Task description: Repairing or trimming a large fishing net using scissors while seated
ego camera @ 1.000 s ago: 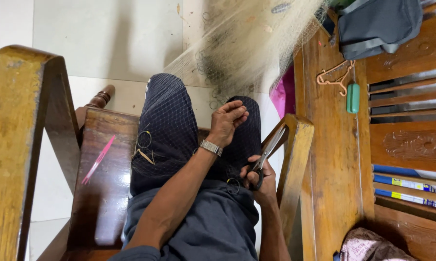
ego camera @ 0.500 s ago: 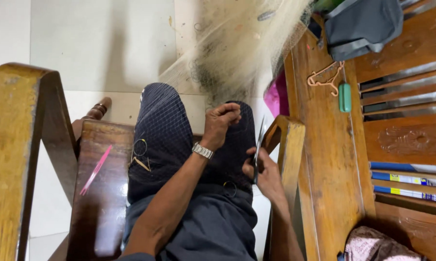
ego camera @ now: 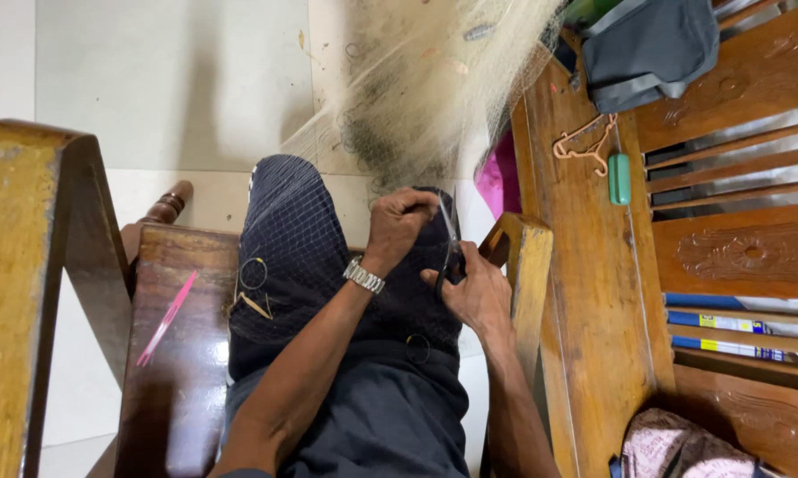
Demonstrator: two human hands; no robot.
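A pink stick (ego camera: 166,319) lies on the dark wooden seat (ego camera: 173,398) at 8 o'clock. On the wooden bench (ego camera: 585,292) at 2 o'clock, a small green case (ego camera: 619,179) lies just beside a peach clothes hanger (ego camera: 585,142). A grey bag (ego camera: 651,44) sits at 1 o'clock. Patterned pink cloth (ego camera: 673,447) shows at 5 o'clock.

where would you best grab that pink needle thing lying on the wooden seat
Pinch the pink netting needle near its middle, coming from above: it lies flat and slanted on the wooden seat, thin and long, with bare wood on both sides for fingertips.
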